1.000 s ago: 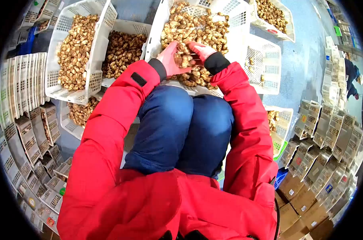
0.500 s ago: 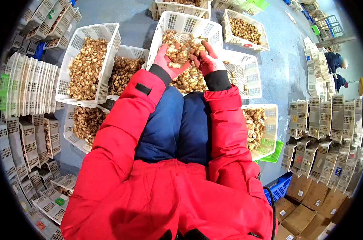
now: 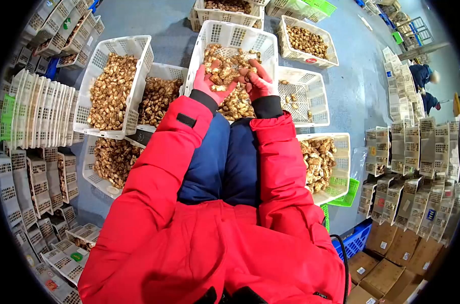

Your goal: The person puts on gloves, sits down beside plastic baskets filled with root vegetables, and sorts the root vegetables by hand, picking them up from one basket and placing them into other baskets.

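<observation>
Knobbly brown-and-cream tubers (image 3: 236, 105) lie in a white perforated crate (image 3: 237, 33) in front of my knees. My left hand (image 3: 207, 83) is over the crate's left side, palm turned up, its fingers curled around a few tubers (image 3: 220, 77). Opposite it, my right hand (image 3: 259, 85) is closed, with fingers bent inward toward the left hand. Whatever sits between the right fingertips is too small and blurred to make out. Both hands are close together above the heap, a small gap between them.
Crates of tubers stand left (image 3: 111, 91), behind that (image 3: 161, 96) and lower left (image 3: 113, 159). On the right are a sparsely filled crate (image 3: 319, 96) and a fuller one (image 3: 341, 152). Stacked crates (image 3: 42, 109), cardboard boxes (image 3: 387, 276) and a person (image 3: 420, 76) are farther off.
My right hand has come down and slightly left, its fingers now lower beside the left hand. The view has shifted slightly; the left hand still holds tubers.
</observation>
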{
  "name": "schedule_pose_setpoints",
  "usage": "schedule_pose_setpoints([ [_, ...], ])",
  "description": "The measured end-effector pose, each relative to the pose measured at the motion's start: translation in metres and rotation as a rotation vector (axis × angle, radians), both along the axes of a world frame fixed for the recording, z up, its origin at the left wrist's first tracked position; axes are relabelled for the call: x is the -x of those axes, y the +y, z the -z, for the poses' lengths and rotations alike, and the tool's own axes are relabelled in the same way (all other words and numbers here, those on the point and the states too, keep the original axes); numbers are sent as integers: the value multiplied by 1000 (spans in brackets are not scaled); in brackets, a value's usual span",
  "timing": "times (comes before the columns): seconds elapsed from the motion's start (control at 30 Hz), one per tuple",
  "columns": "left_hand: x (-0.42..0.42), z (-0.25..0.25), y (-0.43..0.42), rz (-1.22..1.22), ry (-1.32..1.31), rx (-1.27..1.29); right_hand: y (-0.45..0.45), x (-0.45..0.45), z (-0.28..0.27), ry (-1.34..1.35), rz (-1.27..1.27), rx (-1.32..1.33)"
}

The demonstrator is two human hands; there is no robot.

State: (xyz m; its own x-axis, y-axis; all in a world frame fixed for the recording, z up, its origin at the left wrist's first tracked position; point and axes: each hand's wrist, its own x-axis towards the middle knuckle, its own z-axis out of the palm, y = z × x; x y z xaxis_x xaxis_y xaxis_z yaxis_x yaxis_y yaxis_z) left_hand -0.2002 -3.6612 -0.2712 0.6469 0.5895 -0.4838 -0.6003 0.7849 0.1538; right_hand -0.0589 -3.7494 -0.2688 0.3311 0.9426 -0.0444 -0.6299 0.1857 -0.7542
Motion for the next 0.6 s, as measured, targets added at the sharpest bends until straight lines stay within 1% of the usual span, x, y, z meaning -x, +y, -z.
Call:
schedule_pose_setpoints([
  [0.1,2,-5,-1,28,21,-18,0,-2,4,34,-31,-27],
  [0.2,3,1,0,34,-63,-51,3,2,5,110,21,-64],
  [0.3,3,4,0,27,-74,-62,3,4,1,119,41,-37],
  [0.43,0,1,0,5,-70,-13,-5,-10,2,19,13,29],
  [0.5,-1,11,2,9,-126,-23,-23,-24,7,34,103,44],
  [0.53,-4,9,1,-28,-56,-1,-38,-34,8,3,157,83],
  [0.57,-4,9,7,-5,-18,8,-55,-44,10,-29,222,132],
  [0.6,-4,19,13,1,-36,-1,-83,-57,12,-17,308,114],
])
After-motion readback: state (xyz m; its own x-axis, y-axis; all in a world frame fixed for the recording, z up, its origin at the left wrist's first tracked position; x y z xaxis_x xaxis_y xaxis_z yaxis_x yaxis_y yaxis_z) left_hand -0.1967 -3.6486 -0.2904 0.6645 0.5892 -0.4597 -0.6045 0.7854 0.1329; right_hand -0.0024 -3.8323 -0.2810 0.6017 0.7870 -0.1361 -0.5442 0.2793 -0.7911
